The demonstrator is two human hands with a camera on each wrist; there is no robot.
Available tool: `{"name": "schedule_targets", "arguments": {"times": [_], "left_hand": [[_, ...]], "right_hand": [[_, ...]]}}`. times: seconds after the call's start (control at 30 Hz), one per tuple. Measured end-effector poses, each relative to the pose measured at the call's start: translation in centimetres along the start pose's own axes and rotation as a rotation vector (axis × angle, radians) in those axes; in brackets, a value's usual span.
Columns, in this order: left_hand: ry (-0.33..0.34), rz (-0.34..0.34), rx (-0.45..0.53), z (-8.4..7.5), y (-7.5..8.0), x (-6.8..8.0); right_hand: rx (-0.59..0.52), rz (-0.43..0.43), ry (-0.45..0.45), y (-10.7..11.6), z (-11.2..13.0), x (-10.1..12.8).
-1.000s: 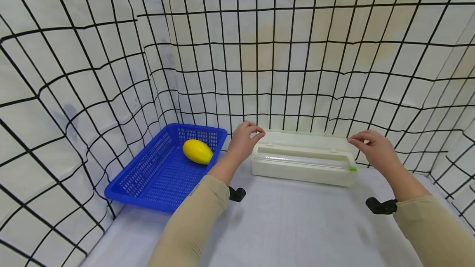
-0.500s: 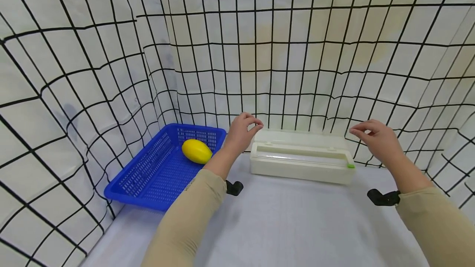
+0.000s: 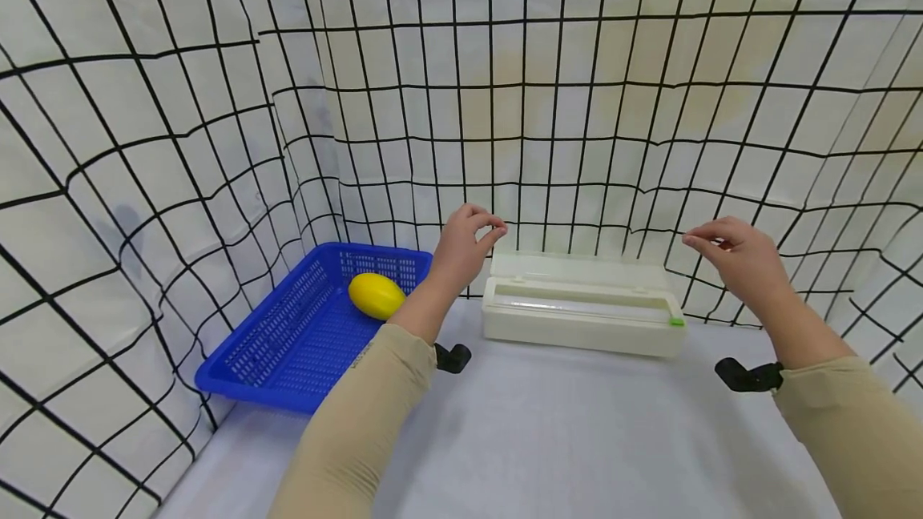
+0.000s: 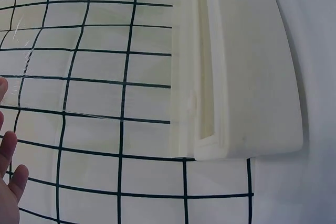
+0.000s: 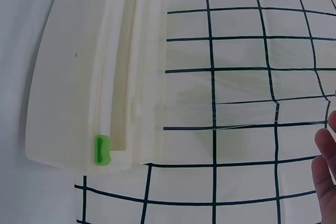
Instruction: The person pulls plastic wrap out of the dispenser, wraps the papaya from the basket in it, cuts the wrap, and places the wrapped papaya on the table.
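A long white cling film dispenser (image 3: 580, 315) lies at the back of the table with its lid open and a green slider (image 3: 676, 322) at its right end. My left hand (image 3: 469, 240) is raised above its left end, thumb and forefinger pinched together. Over the right end my right hand (image 3: 724, 251) pinches the same way. The wrist views show a clear film (image 5: 210, 108) stretched from the dispenser (image 5: 73, 87) toward my fingers (image 5: 325, 177). The film (image 4: 79, 93) also runs from the dispenser (image 4: 247, 77) toward my left fingers (image 4: 8, 156).
A blue plastic basket (image 3: 288, 343) stands left of the dispenser with a yellow fruit (image 3: 375, 295) in its far end. A white cloth with a black grid (image 3: 216, 142) walls in the left, back and right. The white tabletop (image 3: 562, 431) stretches out in front.
Both hands have lifted up from the ends of the dispenser, still pinched. The dispenser, basket and fruit have stayed in place.
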State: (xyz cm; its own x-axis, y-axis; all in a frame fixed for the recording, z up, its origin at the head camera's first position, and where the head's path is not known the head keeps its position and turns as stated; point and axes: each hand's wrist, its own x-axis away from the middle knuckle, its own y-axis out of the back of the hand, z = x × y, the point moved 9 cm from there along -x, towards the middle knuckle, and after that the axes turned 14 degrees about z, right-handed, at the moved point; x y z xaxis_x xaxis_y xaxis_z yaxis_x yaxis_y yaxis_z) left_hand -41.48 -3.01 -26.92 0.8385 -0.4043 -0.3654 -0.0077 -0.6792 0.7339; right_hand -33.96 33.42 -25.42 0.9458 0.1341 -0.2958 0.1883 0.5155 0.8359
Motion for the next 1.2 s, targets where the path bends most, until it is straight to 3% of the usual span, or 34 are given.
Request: {"name": "schedule_targets", "arguments": {"times": [0.4, 0.73, 1.2], "left_hand": [[-0.046, -0.037, -0.054, -1.9, 2.0, -0.2], [-0.054, -0.03, -0.061, -3.2, 3.1, -0.2], [-0.157, -0.064, -0.093, -5.6, 5.1, 1.7]], "right_hand": [[-0.014, -0.048, -0.017, 2.0, 0.9, 0.0], [0.0, -0.101, -0.014, 3.3, 1.4, 0.3], [0.017, -0.175, 0.039, 5.4, 3.2, 1.9]]}}
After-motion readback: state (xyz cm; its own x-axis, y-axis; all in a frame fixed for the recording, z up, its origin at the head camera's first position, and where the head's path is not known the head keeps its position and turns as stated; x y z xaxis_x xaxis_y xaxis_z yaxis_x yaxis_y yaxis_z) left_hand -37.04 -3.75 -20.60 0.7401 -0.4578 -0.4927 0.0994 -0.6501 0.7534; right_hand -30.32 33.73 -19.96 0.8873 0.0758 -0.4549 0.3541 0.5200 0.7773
